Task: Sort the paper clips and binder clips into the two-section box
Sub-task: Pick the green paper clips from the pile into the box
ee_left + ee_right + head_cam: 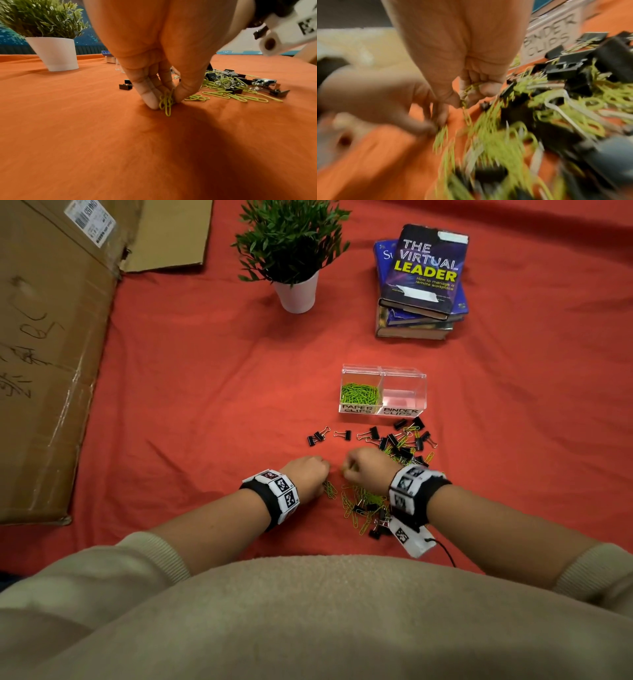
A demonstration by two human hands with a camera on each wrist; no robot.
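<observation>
A clear two-section box (383, 390) stands on the red cloth; its left section, labelled PAPER CLIPS, holds green paper clips (360, 394), and the BINDER CLIPS section looks bare. In front of it lies a mixed heap of black binder clips (400, 440) and green paper clips (359, 501). My left hand (308, 474) pinches a small bunch of green paper clips (167, 101) against the cloth. My right hand (363, 470) is curled just right of it, holding green paper clips (471, 88), one dangling below the fingers. The right wrist view is blurred.
A potted plant (291, 254) in a white pot stands at the back centre. A stack of books (423, 282) sits behind the box to the right. A flattened cardboard box (51, 337) covers the left side. My beige sleeves fill the near edge.
</observation>
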